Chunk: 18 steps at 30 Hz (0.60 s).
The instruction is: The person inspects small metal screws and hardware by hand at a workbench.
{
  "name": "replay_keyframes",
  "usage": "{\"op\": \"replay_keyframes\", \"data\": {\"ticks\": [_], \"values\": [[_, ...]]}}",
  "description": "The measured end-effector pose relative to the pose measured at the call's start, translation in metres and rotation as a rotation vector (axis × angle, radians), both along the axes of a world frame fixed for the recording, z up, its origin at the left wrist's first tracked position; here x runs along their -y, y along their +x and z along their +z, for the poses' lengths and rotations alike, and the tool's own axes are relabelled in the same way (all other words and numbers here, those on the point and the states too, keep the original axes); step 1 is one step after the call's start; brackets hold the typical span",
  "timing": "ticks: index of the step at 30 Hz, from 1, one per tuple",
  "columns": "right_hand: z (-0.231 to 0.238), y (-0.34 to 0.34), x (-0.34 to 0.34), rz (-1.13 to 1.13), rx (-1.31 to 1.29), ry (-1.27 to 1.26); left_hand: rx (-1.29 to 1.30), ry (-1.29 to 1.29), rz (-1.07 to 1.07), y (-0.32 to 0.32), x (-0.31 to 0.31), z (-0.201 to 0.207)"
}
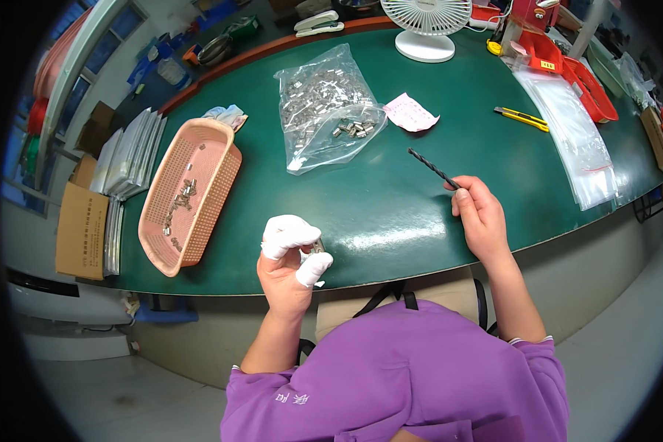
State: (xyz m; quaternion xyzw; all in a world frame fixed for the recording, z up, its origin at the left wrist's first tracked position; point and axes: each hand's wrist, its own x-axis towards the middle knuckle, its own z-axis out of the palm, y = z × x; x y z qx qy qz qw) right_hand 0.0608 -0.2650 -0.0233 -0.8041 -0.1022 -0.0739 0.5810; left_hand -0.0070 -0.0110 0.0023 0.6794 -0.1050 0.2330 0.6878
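My left hand (289, 258), with white coverings on its thumb and fingers, pinches a small metal part (317, 247) above the table's near edge. Most of that part is hidden by the fingertips. A dark twist drill bit (433, 168) is gripped near its lower end by my right hand (479, 214), its fluted tip pointing up and left. The two hands are well apart. Beyond them lies a clear plastic bag (324, 110) full of small metal parts. Several similar pieces lie in the pink basket (228, 158) left of my left hand.
A pink paper slip (411, 113) and a yellow utility knife (521, 118) lie on the green table (376, 199). Flat clear bags (574, 147) and red bins (541, 53) are at the right. A white fan (425, 44) stands at the back, near a stapler (319, 24). A cardboard box (82, 232) is far left.
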Motion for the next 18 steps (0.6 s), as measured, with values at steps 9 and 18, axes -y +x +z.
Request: {"op": "replay_keyframes", "data": {"ticks": [9,18], "values": [[0.0045,-0.0008,-0.0002,0.035,-0.032,-0.015,0.058,0.078,0.029,0.0003,0.0008,-0.0008],[0.0011,0.0008,-0.0013,0.004,0.024,-0.001,-0.024,-0.004,-0.004,-0.0002,0.0002,0.0000]]}}
